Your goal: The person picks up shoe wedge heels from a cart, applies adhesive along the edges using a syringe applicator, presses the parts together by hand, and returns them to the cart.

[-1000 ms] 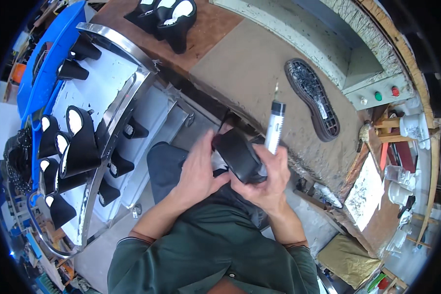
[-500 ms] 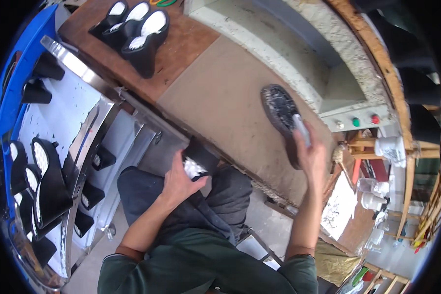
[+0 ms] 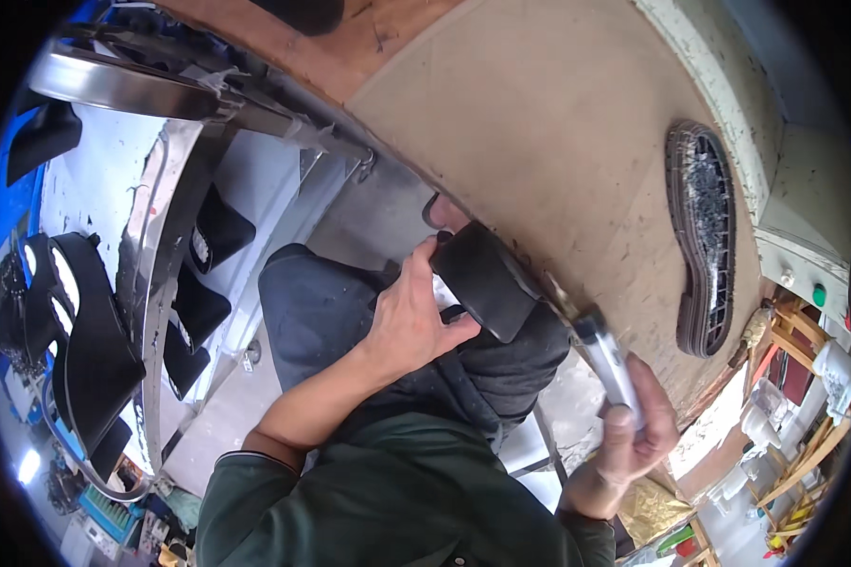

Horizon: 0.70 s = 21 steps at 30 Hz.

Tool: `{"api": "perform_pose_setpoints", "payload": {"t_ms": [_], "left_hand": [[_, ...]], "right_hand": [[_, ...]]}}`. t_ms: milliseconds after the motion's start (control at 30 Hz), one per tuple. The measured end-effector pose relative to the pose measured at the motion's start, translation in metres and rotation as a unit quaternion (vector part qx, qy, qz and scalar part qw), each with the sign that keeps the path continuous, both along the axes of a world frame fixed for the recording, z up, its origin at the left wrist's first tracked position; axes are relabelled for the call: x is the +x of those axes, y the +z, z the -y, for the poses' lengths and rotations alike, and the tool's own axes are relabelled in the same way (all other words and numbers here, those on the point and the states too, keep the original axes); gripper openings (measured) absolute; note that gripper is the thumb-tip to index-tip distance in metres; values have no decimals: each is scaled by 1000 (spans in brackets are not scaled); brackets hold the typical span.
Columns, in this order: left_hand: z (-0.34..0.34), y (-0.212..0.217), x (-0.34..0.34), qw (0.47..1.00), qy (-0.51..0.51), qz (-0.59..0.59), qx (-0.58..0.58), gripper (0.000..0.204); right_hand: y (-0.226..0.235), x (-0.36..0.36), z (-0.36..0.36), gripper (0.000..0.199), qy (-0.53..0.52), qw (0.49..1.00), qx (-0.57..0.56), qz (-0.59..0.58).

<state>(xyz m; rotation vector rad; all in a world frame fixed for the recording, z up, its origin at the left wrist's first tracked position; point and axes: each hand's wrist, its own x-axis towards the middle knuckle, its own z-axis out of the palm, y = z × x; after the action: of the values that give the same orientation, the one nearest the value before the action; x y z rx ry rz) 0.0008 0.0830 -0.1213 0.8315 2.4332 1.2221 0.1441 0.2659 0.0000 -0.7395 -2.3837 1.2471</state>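
Note:
My left hand (image 3: 402, 321) is closed around a black wedge shoe sole (image 3: 487, 283), held above my lap beside the bench edge. The sole's smooth dark side faces up, and a bit of white shows by my fingers. In my right hand (image 3: 641, 430) is a white-handled tool (image 3: 611, 364) with a dark collar and narrow tan tip. The tip points toward the wedge sole; whether they touch, I cannot tell. A treaded shoe sole (image 3: 702, 236) lies on the bench to the right, its hollow inside dark and gritty; neither hand touches it.
The tan-covered workbench (image 3: 529, 123) spans the far side. A pale box with a green button (image 3: 819, 295) borders it at right. On my left stands a metal-edged rack (image 3: 142, 90) bearing several black wedge soles (image 3: 99, 350).
My right hand has drawn the tool away from the treaded sole, back toward the wedge sole. My left hand has turned the wedge sole dark side up. The view has swung and come closer.

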Motion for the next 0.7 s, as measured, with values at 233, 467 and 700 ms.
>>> {"api": "perform_pose_setpoints", "payload": {"t_ms": [233,467,700], "left_hand": [[3,-2,-1,998,-18,-57,30,98],[5,-5,-2,998,-29,-28,39,96],[7,4,-4,998,-39,5,39,101]], "right_hand": [[0,-30,5,41,62,997,49,0],[7,-29,3,38,51,995,83,23],[23,-32,6,39,4,987,153,51]]}}
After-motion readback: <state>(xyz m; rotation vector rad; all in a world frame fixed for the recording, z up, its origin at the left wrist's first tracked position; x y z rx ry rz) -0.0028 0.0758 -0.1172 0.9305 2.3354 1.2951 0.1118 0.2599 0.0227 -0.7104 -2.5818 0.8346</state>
